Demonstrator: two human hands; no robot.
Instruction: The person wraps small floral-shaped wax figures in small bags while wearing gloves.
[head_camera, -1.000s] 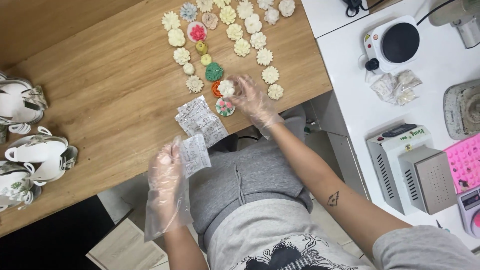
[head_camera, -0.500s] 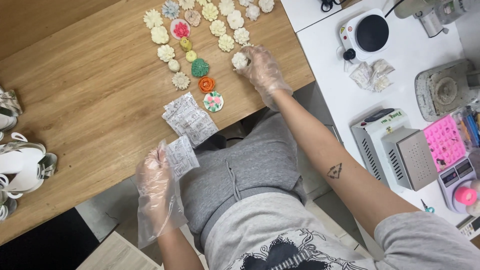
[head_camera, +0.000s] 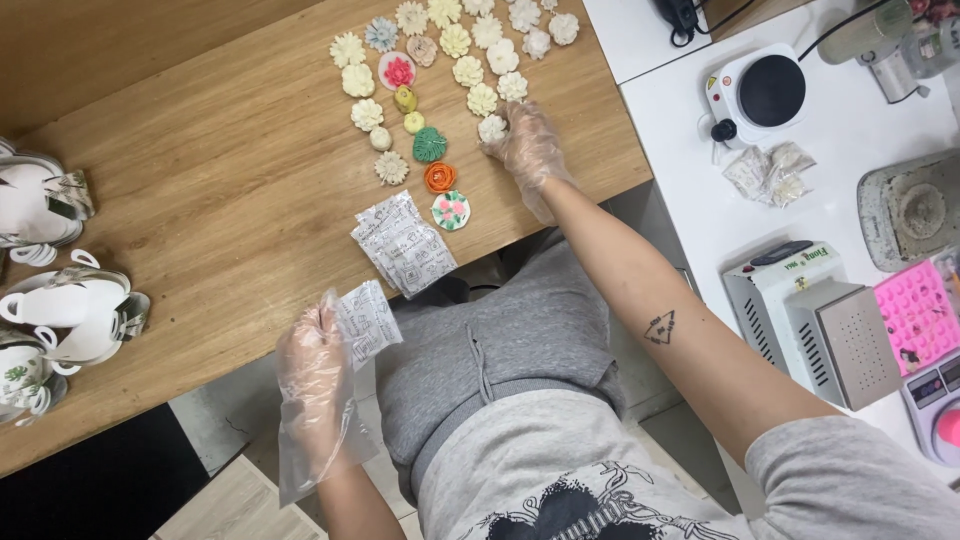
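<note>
Both my hands wear clear plastic gloves. My right hand (head_camera: 528, 148) reaches over the wooden table (head_camera: 200, 200) and its fingertips close on a cream flower-shaped piece (head_camera: 492, 128) at the lower end of a row of similar cream flowers (head_camera: 468, 70). My left hand (head_camera: 318, 362) hovers by the table's near edge, holding a small white printed packet (head_camera: 366, 322). More such packets (head_camera: 404, 244) lie stacked on the table just above it. Coloured pieces sit between the rows: green (head_camera: 430, 145), orange (head_camera: 439, 177), pink-and-green (head_camera: 451, 210).
White handled cups (head_camera: 60, 300) crowd the table's left edge. On the white counter to the right stand a small hot plate (head_camera: 760, 92), a crumpled clear bag (head_camera: 768, 170), a white box-shaped machine (head_camera: 810, 310), a pink mould (head_camera: 918, 315) and a grey bowl (head_camera: 915, 210).
My right hand carried a cream flower from beside the coloured pieces up and to the right, to the end of the cream row. My left hand stayed low with its packet.
</note>
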